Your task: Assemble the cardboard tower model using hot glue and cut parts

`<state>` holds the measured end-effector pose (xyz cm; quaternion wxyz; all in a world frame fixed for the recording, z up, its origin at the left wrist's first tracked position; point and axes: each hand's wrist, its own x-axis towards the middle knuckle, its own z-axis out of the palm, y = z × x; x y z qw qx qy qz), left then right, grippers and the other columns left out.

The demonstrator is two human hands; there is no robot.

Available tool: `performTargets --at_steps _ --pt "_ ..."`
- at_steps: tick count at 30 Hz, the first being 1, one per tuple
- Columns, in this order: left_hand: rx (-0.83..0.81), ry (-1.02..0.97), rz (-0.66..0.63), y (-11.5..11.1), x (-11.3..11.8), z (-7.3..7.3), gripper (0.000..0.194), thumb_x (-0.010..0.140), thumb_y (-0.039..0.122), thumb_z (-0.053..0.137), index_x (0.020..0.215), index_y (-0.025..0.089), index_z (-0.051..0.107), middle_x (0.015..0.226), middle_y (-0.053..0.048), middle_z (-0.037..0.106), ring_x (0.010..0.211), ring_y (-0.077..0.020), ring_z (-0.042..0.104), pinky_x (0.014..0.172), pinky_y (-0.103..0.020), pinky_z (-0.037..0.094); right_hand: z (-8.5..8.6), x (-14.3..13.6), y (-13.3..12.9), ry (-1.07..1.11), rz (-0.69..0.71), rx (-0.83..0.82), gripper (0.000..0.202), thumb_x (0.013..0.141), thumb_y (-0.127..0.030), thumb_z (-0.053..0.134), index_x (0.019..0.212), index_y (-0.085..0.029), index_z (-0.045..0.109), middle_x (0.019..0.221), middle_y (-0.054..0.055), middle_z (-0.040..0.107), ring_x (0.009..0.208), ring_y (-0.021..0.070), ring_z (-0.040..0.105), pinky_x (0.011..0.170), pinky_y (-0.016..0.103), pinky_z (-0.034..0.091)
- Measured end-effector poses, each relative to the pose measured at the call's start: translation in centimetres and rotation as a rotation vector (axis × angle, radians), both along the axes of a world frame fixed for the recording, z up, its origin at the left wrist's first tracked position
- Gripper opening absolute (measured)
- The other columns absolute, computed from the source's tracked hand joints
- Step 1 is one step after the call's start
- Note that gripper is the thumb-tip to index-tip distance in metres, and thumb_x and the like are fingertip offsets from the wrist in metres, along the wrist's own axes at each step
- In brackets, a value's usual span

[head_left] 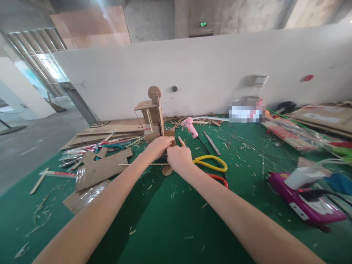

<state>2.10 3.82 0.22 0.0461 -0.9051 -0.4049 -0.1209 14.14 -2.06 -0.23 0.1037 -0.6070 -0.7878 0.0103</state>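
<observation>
A tall cardboard model stands on the green table, with a round disc on top and thin wooden sticks on its side. Low on its right side, my left hand is closed on the cardboard at the base. Pressed close beside it is my right hand, curled into a fist; what it grips is hidden. A short pale rod shows just beyond the right knuckles. One thin wooden stick runs sideways behind my left wrist towards the hands. Below them lies a small cardboard disc.
Yellow-handled and red-handled tools lie right of my hands. Behind are a pink glue gun and a metal ruler. A purple power strip sits at right. Cardboard scraps cover the left; a white partition rises behind.
</observation>
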Motion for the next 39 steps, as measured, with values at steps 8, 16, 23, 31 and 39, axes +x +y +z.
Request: performTargets --at_steps 8,16,23,31,39 --pt "-0.021 -0.032 0.007 0.16 -0.07 -0.22 0.024 0.094 0.019 0.037 0.105 0.019 0.058 0.093 -0.008 0.068 0.086 -0.0217 0.064 0.074 -0.029 0.046 -0.35 -0.12 0.05 0.018 -0.027 0.019 0.030 0.086 -0.014 0.044 0.105 -0.016 0.068 0.091 0.013 0.073 0.083 0.0227 0.070 0.070 0.031 0.049" --pt "-0.013 -0.049 -0.020 0.15 -0.16 -0.09 0.023 0.094 0.020 0.037 0.101 0.018 0.058 0.089 -0.007 0.067 0.081 -0.0219 0.063 0.069 -0.028 0.045 -0.35 -0.34 0.05 0.008 -0.036 0.028 0.032 0.087 -0.013 0.041 0.107 -0.014 0.066 0.092 0.015 0.072 0.084 0.0233 0.070 0.071 0.032 0.049" --pt "-0.014 -0.035 -0.004 0.11 -0.12 -0.07 0.022 0.093 0.018 0.039 0.102 0.018 0.059 0.088 -0.007 0.067 0.082 -0.0216 0.063 0.070 -0.027 0.044 -0.25 -0.44 0.38 0.005 -0.033 0.021 0.032 0.087 -0.013 0.040 0.105 -0.013 0.067 0.094 0.016 0.072 0.084 0.0244 0.070 0.071 0.034 0.048" --pt "-0.017 -0.071 -0.051 -0.01 -0.22 -0.07 0.019 0.087 0.014 0.044 0.097 0.019 0.059 0.087 -0.006 0.067 0.080 -0.0210 0.063 0.069 -0.027 0.043 -0.55 -0.40 0.52 0.050 -0.066 0.018 0.029 0.087 -0.018 0.042 0.101 -0.016 0.067 0.094 0.013 0.072 0.083 0.0219 0.070 0.071 0.031 0.047" --pt "-0.023 -0.063 -0.047 -0.07 -0.29 0.15 0.019 0.080 0.010 0.046 0.091 0.019 0.059 0.083 -0.005 0.067 0.077 -0.0212 0.062 0.065 -0.026 0.041 -0.53 -0.31 0.90 0.069 -0.075 0.010 0.030 0.087 -0.017 0.042 0.103 -0.017 0.066 0.095 0.013 0.072 0.088 0.0220 0.068 0.072 0.030 0.047"
